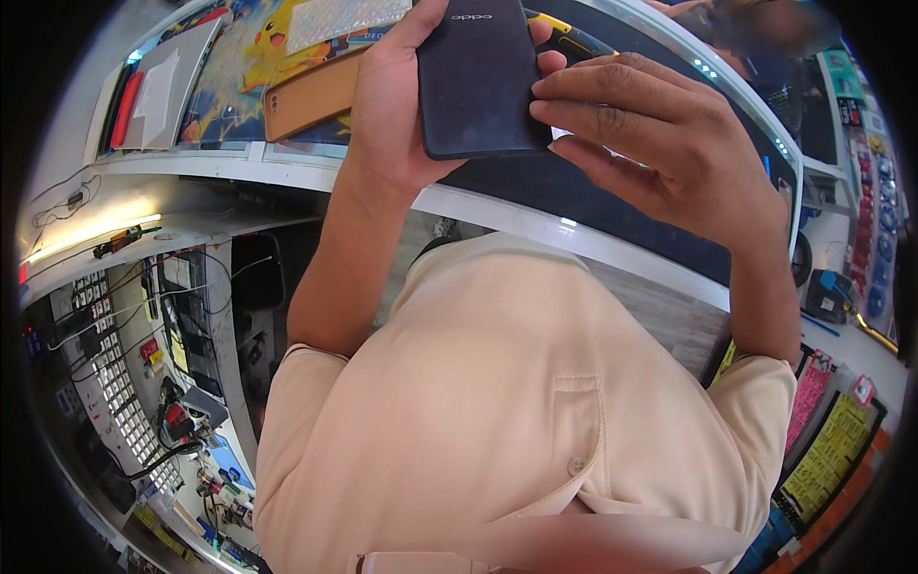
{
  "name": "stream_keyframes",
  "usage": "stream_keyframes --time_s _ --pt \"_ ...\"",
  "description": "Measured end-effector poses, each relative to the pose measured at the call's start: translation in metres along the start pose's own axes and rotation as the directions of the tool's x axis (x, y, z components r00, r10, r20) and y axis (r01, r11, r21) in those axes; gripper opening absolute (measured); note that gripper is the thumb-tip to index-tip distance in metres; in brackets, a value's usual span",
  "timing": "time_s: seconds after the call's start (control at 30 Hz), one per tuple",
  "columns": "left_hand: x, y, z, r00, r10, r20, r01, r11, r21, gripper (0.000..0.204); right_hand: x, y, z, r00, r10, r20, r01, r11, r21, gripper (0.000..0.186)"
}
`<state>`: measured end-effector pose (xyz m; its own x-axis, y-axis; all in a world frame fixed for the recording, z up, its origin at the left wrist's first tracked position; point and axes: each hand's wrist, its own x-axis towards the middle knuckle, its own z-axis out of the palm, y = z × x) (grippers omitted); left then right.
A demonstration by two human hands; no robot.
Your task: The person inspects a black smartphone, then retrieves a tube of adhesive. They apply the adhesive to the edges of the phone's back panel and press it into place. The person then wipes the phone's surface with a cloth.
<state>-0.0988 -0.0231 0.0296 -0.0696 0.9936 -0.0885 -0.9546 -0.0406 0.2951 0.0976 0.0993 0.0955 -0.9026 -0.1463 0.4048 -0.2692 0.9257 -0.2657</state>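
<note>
My left hand (392, 115) is closed around the left side of a dark smartphone (478, 91); some of its fingertips show past the far right edge. The phone is held over the counter with its plain dark face up toward me. At the phone's lower right side, my right hand (660, 134) has its fingertips against the edge, the thumb near the corner. A tan phone case (311, 100) lies on the counter just left of my left hand. Behind the phone is a yellow and black tool (571, 36), partly hidden by it.
A dark mat (641, 206) covers the counter under my right hand. Bubble wrap (344, 21) lies on a cartoon-printed surface (225, 110), beside a grey flat device (182, 81). Shelves with cables and tools (177, 421) stand left. Another person (765, 33) is across the counter.
</note>
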Motion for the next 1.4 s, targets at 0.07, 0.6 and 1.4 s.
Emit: stream_keyframes --time_s 0.07,0.6,1.4 --pt "0.001 -0.001 0.0 1.0 -0.012 0.002 0.012 1.0 -0.019 0.056 0.001 0.0 -0.003 1.0 -0.007 0.03 0.008 1.0 -0.02 0.037" --pt "0.005 -0.006 0.005 1.0 -0.014 0.023 0.014 1.0 -0.008 0.054 0.009 -0.005 0.004 0.996 -0.086 0.026 0.089 0.958 -0.272 0.043" --pt "-0.001 -0.024 0.008 0.972 0.223 0.074 -0.229 0.97 0.084 0.065 0.008 -0.004 0.017 0.943 -0.136 -0.304 0.053 0.962 -0.266 0.032"
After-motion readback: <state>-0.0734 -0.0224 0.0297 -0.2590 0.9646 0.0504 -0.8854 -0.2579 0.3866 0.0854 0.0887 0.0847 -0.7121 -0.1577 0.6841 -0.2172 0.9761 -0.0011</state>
